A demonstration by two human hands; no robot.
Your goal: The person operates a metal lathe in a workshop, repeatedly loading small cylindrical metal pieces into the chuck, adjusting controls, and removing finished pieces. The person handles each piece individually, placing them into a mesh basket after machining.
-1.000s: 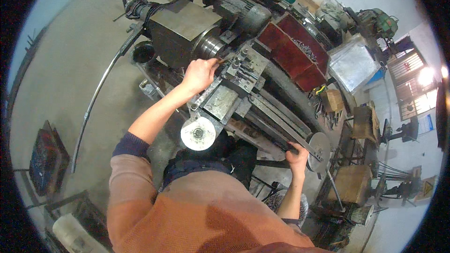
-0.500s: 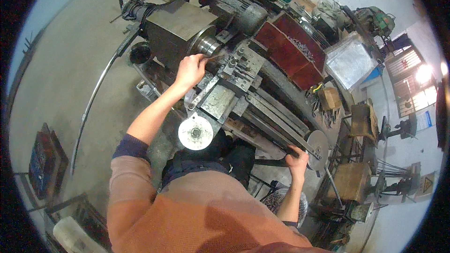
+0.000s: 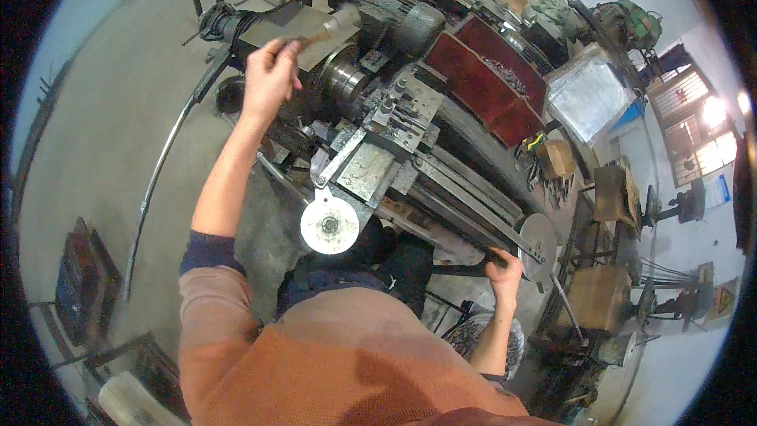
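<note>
My left hand [image 3: 270, 77] is closed round the handle of a small brush [image 3: 319, 34], smeared by motion, with a pale end. It is raised beside the lathe's headstock [image 3: 288, 35], left of the shiny round chuck [image 3: 344, 81]. To the right of the chuck sits the tool post [image 3: 404, 114] on its carriage, with a pale round handwheel [image 3: 330, 223] at the near side. My right hand [image 3: 503, 272] is closed on a dark lever [image 3: 490, 259] at the right end of the lathe bed, next to a grey disc [image 3: 538, 246]. Its fingertips are partly hidden.
A dark red tray [image 3: 485, 83] with metal shavings lies behind the bed, near an electric motor [image 3: 400, 20]. A long metal rod [image 3: 162, 170] slants down at the left. Hand tools [image 3: 556, 189] and a cardboard box [image 3: 557, 158] lie at the right.
My left hand has moved up and left with the brush, from beside the chuck and tool post to the headstock. My right hand stays at the lever.
</note>
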